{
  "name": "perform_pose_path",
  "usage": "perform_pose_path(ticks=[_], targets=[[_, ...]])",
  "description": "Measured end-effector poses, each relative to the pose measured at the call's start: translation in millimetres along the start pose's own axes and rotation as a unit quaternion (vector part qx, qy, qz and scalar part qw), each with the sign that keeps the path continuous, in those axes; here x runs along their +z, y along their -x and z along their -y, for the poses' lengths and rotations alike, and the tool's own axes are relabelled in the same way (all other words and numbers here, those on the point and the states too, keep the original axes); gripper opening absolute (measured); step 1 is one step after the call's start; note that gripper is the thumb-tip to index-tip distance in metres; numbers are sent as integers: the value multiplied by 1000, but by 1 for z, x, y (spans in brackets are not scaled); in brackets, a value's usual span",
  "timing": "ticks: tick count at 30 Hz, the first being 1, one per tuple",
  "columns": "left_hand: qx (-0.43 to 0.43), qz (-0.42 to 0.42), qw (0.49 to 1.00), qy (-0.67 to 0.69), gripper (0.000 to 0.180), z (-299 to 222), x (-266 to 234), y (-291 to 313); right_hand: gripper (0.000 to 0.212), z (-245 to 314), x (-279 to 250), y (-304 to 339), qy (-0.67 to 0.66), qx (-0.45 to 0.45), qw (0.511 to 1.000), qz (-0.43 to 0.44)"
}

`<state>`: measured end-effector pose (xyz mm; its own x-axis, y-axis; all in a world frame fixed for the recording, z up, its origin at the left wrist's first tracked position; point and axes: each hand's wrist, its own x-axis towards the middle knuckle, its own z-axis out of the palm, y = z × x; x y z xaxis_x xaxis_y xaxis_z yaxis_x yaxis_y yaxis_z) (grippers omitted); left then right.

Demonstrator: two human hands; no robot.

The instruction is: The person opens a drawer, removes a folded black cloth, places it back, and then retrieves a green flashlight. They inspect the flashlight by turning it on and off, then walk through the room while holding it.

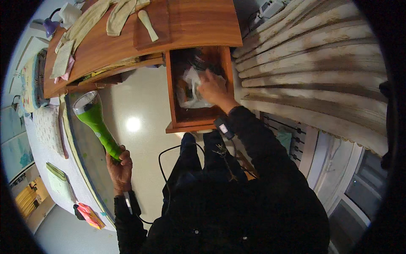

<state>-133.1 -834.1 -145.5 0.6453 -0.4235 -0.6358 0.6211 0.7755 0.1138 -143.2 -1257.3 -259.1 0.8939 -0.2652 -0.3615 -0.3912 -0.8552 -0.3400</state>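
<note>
My left hand (120,171) is closed round the narrow end of a bright green flashlight (96,122). Its wide, clear-fronted head points up and away, over the floor beside the desk. My right hand (212,89) reaches into a pulled-out wooden drawer (192,126). There its fingers bend down onto a crumpled white plastic bag (192,97) and appear to grip it; the fingertips are partly hidden. Dark, thin items (198,61), too unclear to name, lie behind the bag.
The wooden desk (203,23) carries beige cloths (91,21) and a pale, club-shaped object (147,25). A long curtain (308,63) hangs at the right. A bed (46,148) with folded cloths stands at the left. A black cable (160,163) loops near my legs.
</note>
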Motion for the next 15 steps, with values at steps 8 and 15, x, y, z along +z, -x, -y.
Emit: perform_pose_path(ticks=[8,15], targets=[[-24,31,999,-21,40,5,4,4,61,6,-3,8,103,-34,990,95],[-3,48,998,-48,42,9,0,4,39,-19,-39,74,-353,-70,926,110]])
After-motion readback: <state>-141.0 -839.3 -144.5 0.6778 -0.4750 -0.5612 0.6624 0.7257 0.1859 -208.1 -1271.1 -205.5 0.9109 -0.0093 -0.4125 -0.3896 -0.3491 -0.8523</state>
